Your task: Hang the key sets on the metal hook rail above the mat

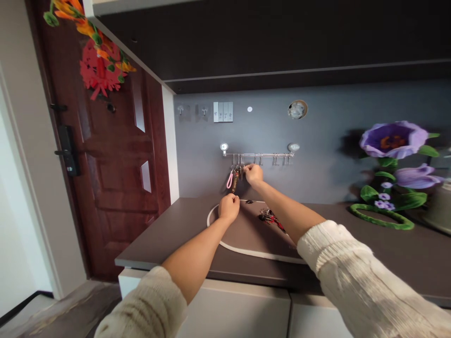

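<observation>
The left hand (229, 208) curls just below the keychain (236, 181), the right hand (254, 174) bunches at one o'clock, their grips unclear, apparently handling it at the rail's (266, 155) seven o'clock, which calls for steadiness next.

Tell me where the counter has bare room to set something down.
Free: counter, from its left edge to the white loop, and between the right forearm and the green ring. Crowded: below the rail's left half, with hanging keychains, left hand and right hand; inside the loop, a red-black bundle.
</observation>
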{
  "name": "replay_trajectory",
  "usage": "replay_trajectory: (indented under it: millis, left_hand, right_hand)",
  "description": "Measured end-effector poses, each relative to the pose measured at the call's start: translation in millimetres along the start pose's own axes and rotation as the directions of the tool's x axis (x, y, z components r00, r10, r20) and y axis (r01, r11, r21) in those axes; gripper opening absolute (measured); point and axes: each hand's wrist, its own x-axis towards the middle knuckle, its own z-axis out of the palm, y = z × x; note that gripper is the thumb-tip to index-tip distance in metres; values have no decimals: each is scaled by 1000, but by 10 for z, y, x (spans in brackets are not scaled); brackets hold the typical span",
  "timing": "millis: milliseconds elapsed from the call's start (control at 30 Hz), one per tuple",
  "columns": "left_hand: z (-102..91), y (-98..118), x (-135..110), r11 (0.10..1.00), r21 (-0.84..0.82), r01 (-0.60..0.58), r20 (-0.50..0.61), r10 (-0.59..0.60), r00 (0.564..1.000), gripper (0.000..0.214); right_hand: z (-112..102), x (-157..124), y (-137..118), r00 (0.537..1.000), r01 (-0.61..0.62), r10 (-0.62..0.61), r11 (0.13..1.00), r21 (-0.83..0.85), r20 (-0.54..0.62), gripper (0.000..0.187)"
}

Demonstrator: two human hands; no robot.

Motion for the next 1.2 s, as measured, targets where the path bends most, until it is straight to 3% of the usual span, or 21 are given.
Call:
replay_trajectory:
  millis: [333,533,700,867,1200]
  left_hand:
    - [-4,-1,4,999,28,26,28,-26,999,30]
    - [3,-33,-4,1000,18,1,40,-2,999,28]
    - [23,-73,13,1000,-8,4,57,-3,998,25]
    - [21,-85,18,999,-27,18,79,-16,997,21]
    - [35,-108,21,999,-19,41,104,-39,994,19]
  right_hand:
    - [-113,-106,72,998,34,-34,999,1,51,19]
    - [-243,-256,259,978,106,-98,994,-37,183,17]
    - [-304,-378,459,920,207,-123,958,-196,372,13]
    - [-224,-398,667,834,344,-127,881,-326,536,15]
    - [-57,-414,747,774,462,-129,784,-414,620,31]
